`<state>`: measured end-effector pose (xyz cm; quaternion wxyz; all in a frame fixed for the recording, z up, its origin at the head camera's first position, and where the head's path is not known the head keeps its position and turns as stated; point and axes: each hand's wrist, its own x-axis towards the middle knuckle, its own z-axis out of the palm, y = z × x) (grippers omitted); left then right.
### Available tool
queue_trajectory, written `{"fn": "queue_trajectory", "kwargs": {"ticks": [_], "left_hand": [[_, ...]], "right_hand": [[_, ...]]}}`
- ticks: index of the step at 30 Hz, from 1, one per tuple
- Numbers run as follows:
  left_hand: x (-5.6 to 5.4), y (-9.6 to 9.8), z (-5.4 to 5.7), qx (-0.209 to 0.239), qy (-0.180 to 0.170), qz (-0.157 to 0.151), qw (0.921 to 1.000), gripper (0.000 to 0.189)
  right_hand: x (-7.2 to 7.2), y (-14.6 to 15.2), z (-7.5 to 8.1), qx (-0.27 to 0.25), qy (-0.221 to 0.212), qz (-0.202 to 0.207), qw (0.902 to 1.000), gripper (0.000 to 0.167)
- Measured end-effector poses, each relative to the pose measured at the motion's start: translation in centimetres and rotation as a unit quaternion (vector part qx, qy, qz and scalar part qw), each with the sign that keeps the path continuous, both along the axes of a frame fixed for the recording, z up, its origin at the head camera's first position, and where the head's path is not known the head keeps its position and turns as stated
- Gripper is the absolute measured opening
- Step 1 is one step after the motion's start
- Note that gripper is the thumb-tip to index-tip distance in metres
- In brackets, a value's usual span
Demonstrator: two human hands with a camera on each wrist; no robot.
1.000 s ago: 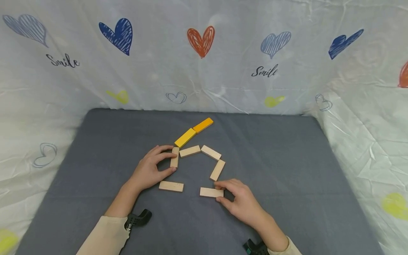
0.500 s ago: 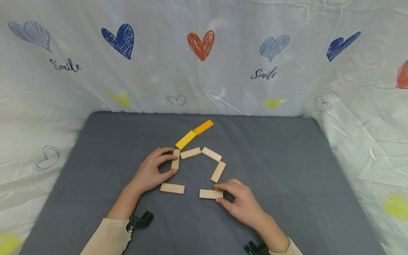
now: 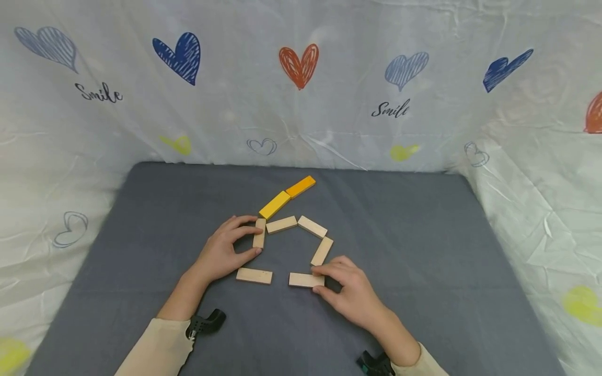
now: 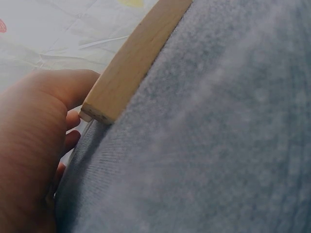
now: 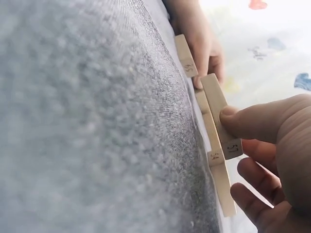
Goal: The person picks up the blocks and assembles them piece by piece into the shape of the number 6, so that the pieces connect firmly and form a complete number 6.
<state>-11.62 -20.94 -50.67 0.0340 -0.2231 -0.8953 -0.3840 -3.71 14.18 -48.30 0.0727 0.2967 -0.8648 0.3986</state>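
Note:
Plain wooden blocks lie in a broken ring on the grey cloth. In the head view my left hand (image 3: 221,253) pinches the left-hand wooden block (image 3: 259,237), thumb at its near end and fingers by its far end. My right hand (image 3: 350,290) pinches the right end of the near right wooden block (image 3: 301,280) between thumb and fingers. This same block (image 5: 214,107), with a number printed on its end, shows in the right wrist view. A near left wooden block (image 3: 254,276) lies beside my left thumb, with a gap between it and the right hand's block.
Three more plain blocks form the far and right sides, among them an angled block (image 3: 322,251) just beyond my right fingers. A yellow block (image 3: 275,204) and an orange block (image 3: 301,187) run end to end behind. A white printed sheet (image 3: 329,104) hangs at the back.
My right hand has slid its block to the left and slightly away from me, narrowing the gap to the near left block. The left hand stays at its block.

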Motion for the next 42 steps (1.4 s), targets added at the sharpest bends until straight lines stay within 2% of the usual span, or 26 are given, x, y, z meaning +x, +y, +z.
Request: {"fn": "queue_trajectory", "kwargs": {"ticks": [9,18,24,42], "left_hand": [[0.1,-0.1,0.1,-0.001,0.001,0.001,1.0000,0.049],[0.0,0.0,0.1,0.001,0.000,0.002,1.0000,0.049],[0.1,0.0,0.1,-0.002,0.002,0.004,1.0000,0.049],[-0.1,0.0,0.0,-0.009,0.001,0.005,0.9999,0.048]], "right_hand": [[-1.4,-1.0,0.0,0.001,0.017,0.007,0.9998,0.040],[-2.5,-1.9,0.0,0.009,0.011,0.030,0.9995,0.041],[-2.8,-2.1,-0.2,0.013,-0.007,0.034,0.9993,0.041],[-3.0,-2.1,-0.7,0.011,0.002,0.048,0.9988,0.041]]}}
